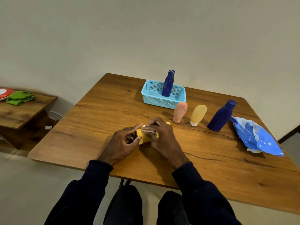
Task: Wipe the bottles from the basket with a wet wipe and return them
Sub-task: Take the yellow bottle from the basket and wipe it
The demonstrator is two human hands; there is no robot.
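Your left hand [125, 141] curls round the yellow bottle [144, 139] at the desk [97, 114] while your right hand [160, 135] pinches the wipe [148, 129] against it, basket [162, 102] at one o'clock.

The person is wearing a dark navy long-sleeved top, left sleeve [87, 184] and right sleeve [198, 189] reaching the wrists; dark trousers [125, 207] are covering both knees.
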